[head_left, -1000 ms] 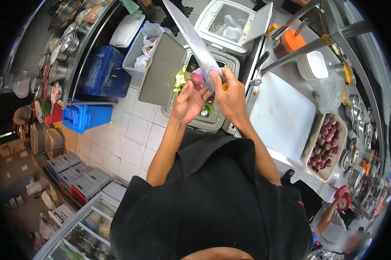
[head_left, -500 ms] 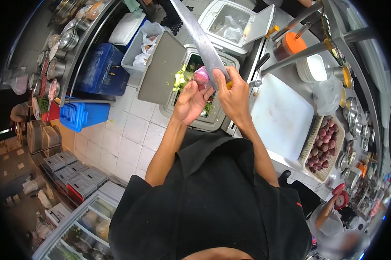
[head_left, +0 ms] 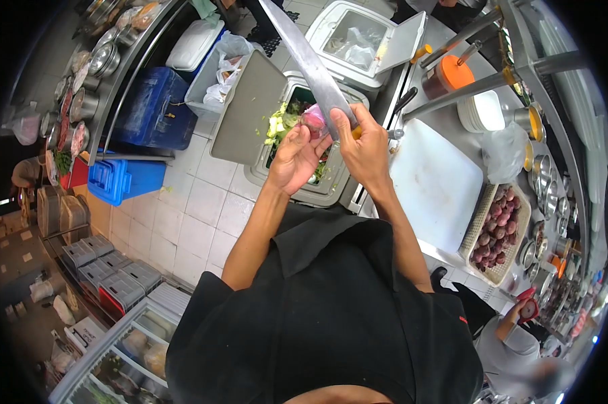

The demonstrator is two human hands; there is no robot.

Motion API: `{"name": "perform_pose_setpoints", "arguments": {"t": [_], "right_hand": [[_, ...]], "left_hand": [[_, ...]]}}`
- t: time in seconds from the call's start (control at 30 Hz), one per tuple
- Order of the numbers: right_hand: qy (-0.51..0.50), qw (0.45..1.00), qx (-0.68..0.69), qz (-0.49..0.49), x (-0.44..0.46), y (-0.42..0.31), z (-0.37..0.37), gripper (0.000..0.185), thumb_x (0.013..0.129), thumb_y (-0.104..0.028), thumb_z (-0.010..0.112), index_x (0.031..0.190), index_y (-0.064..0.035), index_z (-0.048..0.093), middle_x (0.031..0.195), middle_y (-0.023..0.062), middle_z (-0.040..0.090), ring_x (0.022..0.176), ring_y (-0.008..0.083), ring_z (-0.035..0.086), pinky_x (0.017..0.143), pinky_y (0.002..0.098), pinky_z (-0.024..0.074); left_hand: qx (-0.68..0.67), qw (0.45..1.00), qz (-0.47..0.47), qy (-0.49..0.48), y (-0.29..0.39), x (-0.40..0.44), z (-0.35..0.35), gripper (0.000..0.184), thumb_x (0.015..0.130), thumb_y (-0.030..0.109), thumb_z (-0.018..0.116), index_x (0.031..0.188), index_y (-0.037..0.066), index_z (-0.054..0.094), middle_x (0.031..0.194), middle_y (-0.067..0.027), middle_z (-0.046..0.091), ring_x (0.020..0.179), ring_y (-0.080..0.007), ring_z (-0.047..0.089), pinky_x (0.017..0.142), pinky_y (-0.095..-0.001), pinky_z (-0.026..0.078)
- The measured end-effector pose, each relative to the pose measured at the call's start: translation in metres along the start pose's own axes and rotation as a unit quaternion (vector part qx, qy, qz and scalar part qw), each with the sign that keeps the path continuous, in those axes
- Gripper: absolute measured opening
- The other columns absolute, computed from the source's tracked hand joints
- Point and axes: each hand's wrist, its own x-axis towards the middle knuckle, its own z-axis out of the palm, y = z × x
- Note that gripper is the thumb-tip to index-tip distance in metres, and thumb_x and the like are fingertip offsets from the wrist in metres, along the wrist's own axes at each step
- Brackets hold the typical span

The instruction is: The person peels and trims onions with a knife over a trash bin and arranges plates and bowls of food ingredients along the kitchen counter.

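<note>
My right hand (head_left: 363,149) is closed round the yellow handle of a large knife (head_left: 308,59), its thumb on the broad blade, which points up and to the left. Beside the blade, my left hand (head_left: 296,161) holds a red onion (head_left: 313,119) with peeled purple skin, partly hidden by the fingers and knife. Both hands are over an open grey bin (head_left: 331,192), where green scraps and other peelings lie. The bin's lid (head_left: 246,111) is folded back to the left, with pale green scraps (head_left: 277,126) near its edge.
On the metal counter at right are a white cutting board (head_left: 435,192), a basket of red onions (head_left: 498,229) and an orange-lidded container (head_left: 457,72). A white bin (head_left: 358,37) stands beyond; blue containers (head_left: 157,108) are at left. Another person (head_left: 509,347) is at lower right.
The view has shifted slightly, so the surroundings sit a little further left. Both hands stay over the bin, with the knife and onion still held; their pose has barely changed.
</note>
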Motion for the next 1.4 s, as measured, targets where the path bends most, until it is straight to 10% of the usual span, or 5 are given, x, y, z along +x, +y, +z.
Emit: {"name": "perform_pose_setpoints", "arguments": {"t": [1.4], "right_hand": [[-0.068, 0.994, 0.079, 0.025, 0.016, 0.022, -0.021, 0.030, 0.095, -0.028, 0.059, 0.103, 0.0013, 0.057, 0.070, 0.0117, 0.060, 0.060, 0.0124, 0.051, 0.056, 0.0292, 0.0419]], "left_hand": [[0.016, 0.999, -0.002, 0.035, 0.003, 0.012, 0.019, 0.043, 0.092, 0.022, 0.065, 0.128, 0.003, 0.049, 0.121, -0.0052, 0.059, 0.116, -0.0155, 0.055, 0.111, -0.0362, 0.037]]}}
